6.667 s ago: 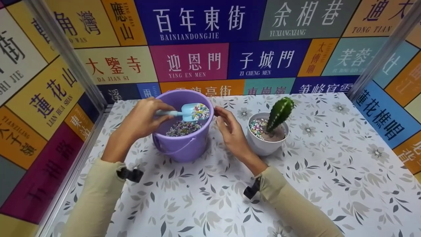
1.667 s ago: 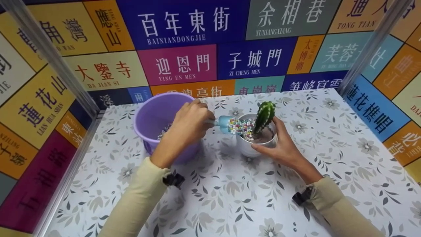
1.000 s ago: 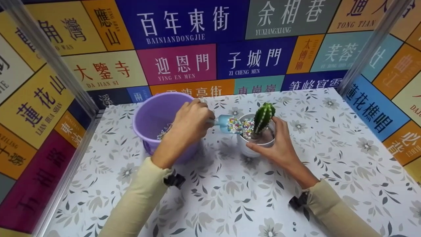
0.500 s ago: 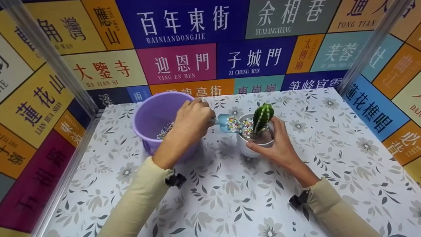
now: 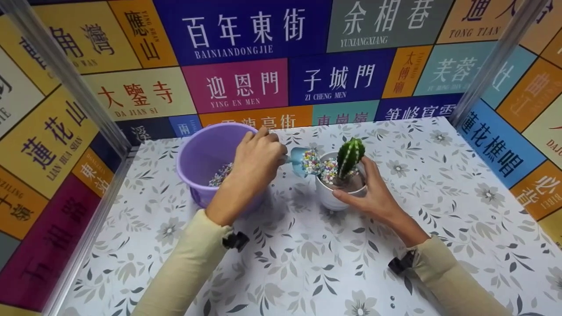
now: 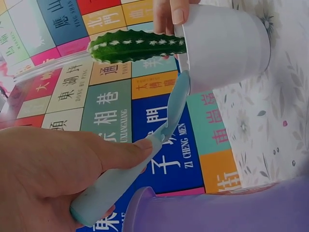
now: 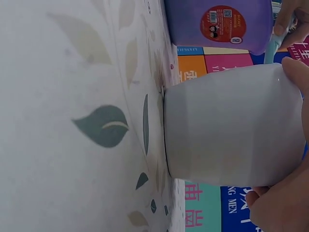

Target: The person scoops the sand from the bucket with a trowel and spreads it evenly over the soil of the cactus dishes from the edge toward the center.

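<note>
My left hand point(image 5: 259, 160) grips the handle of a light blue toy shovel point(image 6: 177, 104), thumb along the top of the handle. The shovel's scoop carries multicoloured pebbles point(image 5: 310, 161) and tips at the left rim of a white flower pot point(image 5: 336, 199). In the pot a green cactus point(image 5: 351, 158) leans over grey soil, with more pebbles on its left side. My right hand point(image 5: 373, 193) holds the pot's right side, thumb at the front rim and fingers behind. The right wrist view shows the pot's base on the tabletop.
A purple bucket point(image 5: 189, 153) with similar pebbles inside stands left of the pot, partly behind my left forearm. The table has a floral cover point(image 5: 307, 263). Walls of coloured sign panels point(image 5: 246, 85) enclose the back and both sides.
Over several seconds, the shovel has gone from above the bucket to the pot's rim, and my right hand has come to hold the pot. Lately the scoop tilts slightly more.
</note>
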